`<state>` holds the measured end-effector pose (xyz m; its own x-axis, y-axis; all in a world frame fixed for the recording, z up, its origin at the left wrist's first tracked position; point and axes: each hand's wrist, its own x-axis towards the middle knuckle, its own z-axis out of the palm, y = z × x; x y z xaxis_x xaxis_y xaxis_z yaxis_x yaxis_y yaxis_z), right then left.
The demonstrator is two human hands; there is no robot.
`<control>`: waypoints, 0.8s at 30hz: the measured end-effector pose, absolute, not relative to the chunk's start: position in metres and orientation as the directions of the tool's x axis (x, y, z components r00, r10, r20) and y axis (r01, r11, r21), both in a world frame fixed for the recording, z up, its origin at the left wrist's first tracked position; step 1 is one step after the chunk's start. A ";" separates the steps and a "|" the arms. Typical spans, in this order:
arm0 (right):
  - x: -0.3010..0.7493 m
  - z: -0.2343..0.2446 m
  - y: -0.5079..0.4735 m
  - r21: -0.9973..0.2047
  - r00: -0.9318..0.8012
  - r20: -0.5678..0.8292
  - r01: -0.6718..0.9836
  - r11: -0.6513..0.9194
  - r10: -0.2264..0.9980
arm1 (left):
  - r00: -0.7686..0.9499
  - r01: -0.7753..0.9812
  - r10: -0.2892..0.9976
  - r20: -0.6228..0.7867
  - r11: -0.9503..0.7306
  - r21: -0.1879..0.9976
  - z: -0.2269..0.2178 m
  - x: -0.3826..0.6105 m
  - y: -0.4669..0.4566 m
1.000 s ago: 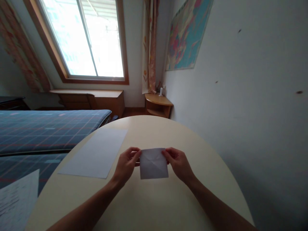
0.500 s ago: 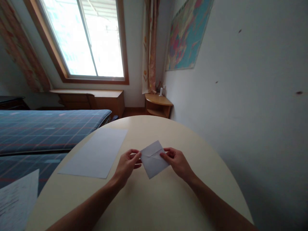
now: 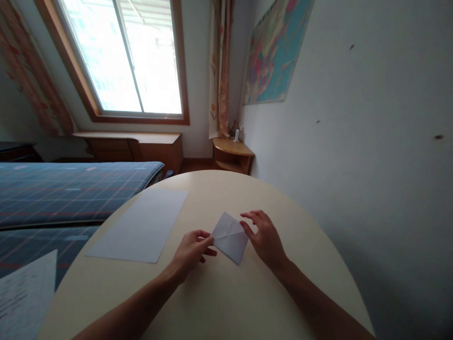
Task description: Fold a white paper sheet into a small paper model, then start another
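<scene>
A small folded white paper square (image 3: 230,237) with crease lines is turned like a diamond just above the round cream table (image 3: 226,302). My left hand (image 3: 193,249) pinches its left corner between thumb and fingers. My right hand (image 3: 264,236) is at the paper's right edge with fingers loosely spread; the thumb touches or nearly touches the edge, and it holds nothing that I can see.
A flat white sheet of paper (image 3: 141,225) lies on the table's left part. A bed with a blue plaid cover (image 3: 63,189) stands left of the table, with a printed sheet (image 3: 21,295) at its near end. The wall is close on the right.
The folded paper has turned clockwise from level to a diamond pose. My right hand has let go of its top right corner and spread its fingers; my left hand keeps its pinch.
</scene>
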<state>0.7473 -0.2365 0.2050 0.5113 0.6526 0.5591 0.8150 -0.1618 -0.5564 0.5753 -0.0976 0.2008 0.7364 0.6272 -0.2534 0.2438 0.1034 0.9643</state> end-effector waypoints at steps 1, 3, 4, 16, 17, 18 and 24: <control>0.740 0.207 -0.237 -0.517 0.486 0.555 0.837 -0.178 0.675 | 0.728 0.249 0.633 -0.261 0.110 0.962 0.200 0.575 -0.098; 0.723 0.207 -0.237 -0.473 0.451 0.489 0.856 -0.208 0.746 | 0.725 0.259 0.636 -0.264 0.103 0.960 0.199 0.576 -0.098; 0.714 0.205 -0.237 -0.444 0.432 0.459 0.869 -0.220 0.777 | 0.730 0.255 0.638 -0.245 0.079 0.964 0.197 0.577 -0.097; 0.698 0.185 -0.235 -0.272 0.200 0.005 0.943 -0.191 0.980 | 0.833 0.475 0.553 -0.013 -0.704 0.528 0.194 0.570 -0.092; 0.702 0.187 -0.236 -0.276 0.167 -0.018 0.947 -0.165 0.986 | 0.836 0.493 0.549 -0.027 -0.727 0.478 0.197 0.568 -0.091; 0.706 0.190 -0.236 -0.283 0.132 -0.032 0.949 -0.136 0.991 | 0.836 0.500 0.548 -0.020 -0.747 0.438 0.199 0.567 -0.089; 0.727 0.201 -0.234 -0.363 -0.118 -0.063 0.928 0.087 0.991 | 0.967 0.041 0.117 0.226 -0.949 0.312 0.184 0.571 -0.070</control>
<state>0.7269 -0.2343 0.2012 -0.1176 0.9910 -0.0633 0.9277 0.0869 -0.3631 0.5707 -0.0697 0.1838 0.9670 0.1168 0.2265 0.0415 -0.9491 0.3122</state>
